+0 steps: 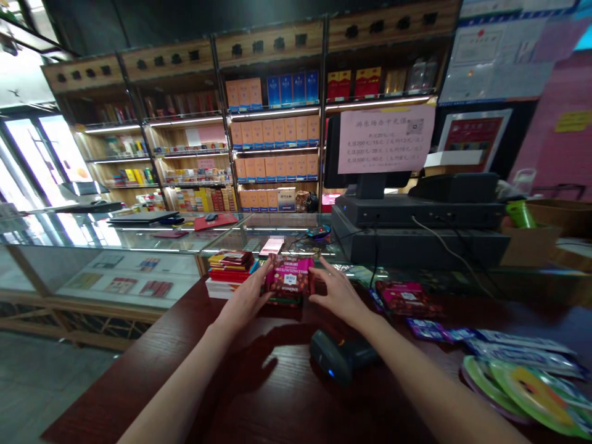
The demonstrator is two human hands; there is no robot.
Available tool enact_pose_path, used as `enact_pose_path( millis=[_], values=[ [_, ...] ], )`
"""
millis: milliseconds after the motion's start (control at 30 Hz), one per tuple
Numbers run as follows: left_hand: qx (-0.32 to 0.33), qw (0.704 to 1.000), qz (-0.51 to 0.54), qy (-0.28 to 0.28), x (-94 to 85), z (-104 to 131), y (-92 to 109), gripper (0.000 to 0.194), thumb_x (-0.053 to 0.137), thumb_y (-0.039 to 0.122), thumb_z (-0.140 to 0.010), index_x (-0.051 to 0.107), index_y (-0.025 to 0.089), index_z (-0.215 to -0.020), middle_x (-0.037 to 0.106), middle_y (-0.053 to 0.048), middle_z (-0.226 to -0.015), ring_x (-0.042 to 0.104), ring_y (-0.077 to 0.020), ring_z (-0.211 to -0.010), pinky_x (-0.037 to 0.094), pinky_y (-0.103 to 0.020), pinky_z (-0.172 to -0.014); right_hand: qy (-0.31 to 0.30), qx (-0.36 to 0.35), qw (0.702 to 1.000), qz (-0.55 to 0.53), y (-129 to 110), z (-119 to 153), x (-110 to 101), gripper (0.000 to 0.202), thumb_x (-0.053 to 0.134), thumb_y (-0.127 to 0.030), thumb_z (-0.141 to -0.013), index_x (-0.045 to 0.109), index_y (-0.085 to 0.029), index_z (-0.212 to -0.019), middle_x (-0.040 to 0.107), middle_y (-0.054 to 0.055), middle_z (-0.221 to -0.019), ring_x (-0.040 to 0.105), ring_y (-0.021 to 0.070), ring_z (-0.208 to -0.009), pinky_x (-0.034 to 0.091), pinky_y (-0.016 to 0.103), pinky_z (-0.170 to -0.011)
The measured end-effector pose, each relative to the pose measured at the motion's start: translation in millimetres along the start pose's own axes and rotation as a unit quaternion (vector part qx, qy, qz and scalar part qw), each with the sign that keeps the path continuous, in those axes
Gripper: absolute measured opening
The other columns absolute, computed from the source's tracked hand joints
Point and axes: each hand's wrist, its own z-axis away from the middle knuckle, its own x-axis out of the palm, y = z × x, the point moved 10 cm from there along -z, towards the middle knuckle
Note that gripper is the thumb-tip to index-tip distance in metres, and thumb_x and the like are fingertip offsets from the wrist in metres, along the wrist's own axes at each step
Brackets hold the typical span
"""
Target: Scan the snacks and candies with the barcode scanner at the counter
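A magenta and brown hazelnut chocolate bar (290,277) lies between my two hands, its printing upside down to me. My left hand (247,296) has its fingers and thumb along the bar's left edge. My right hand (340,293) holds the opposite edge, fingertips and thumb against it. Under the bar a dark green-edged pack (284,301) shows in part. Just left of my left hand is a stack of red and yellow packs (231,262) on white boxes (226,288). A black barcode scanner (332,357) rests on the dark wooden counter (259,388), below my right hand.
Another magenta chocolate pack (407,298), purple packs (428,330), blue-white packs (522,351) and round green-edged packs (531,394) lie to the right. A till (416,209) with a monitor stands behind, cables hanging down. Glass showcases (124,277) extend left; shelves line the wall.
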Motion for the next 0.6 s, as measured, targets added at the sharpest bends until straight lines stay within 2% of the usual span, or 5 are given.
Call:
enact_pose_path(
  millis=[167,300,433,600],
  values=[
    [0.027,0.994,-0.106,-0.013,4.4,-0.8,-10.0,0.085,0.045,0.008,-0.092,-0.008,0.021,-0.157,0.026,-0.015,-0.162,0.035,-0.022,-0.145,0.029,-0.045,-0.121,-0.037,0.001,0.999,0.017,-10.0,-19.2,15.4,0.066,0.076,-0.031,-0.074,0.056,-0.021,-0.136,0.038,0.019,-0.156,0.037,0.0312,-0.143,0.029,0.048,-0.114],
    [0.036,0.981,-0.188,-0.034,16.0,0.3,-13.0,0.084,0.035,0.003,-0.089,-0.017,0.014,-0.155,0.028,-0.019,-0.16,0.038,-0.0216,-0.144,0.021,-0.05,-0.123,-0.067,0.009,0.998,0.021,-10.4,-31.4,27.4,0.066,0.077,-0.032,-0.073,0.058,-0.02,-0.134,0.039,0.018,-0.155,0.036,0.031,-0.144,0.03,0.046,-0.113],
    [0.024,0.969,-0.239,-0.057,24.1,0.0,-15.3,0.087,0.031,-0.002,-0.084,-0.018,0.01,-0.154,0.032,-0.02,-0.158,0.035,-0.0228,-0.146,0.024,-0.048,-0.122,-0.094,0.014,0.995,0.011,-10.6,-39.2,36.6,0.067,0.076,-0.035,-0.074,0.057,-0.017,-0.136,0.04,0.021,-0.154,0.031,0.0314,-0.147,0.028,0.047,-0.114],
    [0.02,0.967,-0.244,-0.071,30.9,-3.1,-23.2,0.087,0.032,-0.003,-0.082,-0.014,0.007,-0.154,0.035,-0.024,-0.155,0.037,-0.025,-0.144,0.031,-0.045,-0.118,-0.12,0.018,0.993,0.006,-13.7,-46.2,43.7,0.065,0.072,-0.039,-0.077,0.057,-0.016,-0.136,0.044,0.021,-0.151,0.03,0.0305,-0.147,0.028,0.046,-0.113]
  ],
)
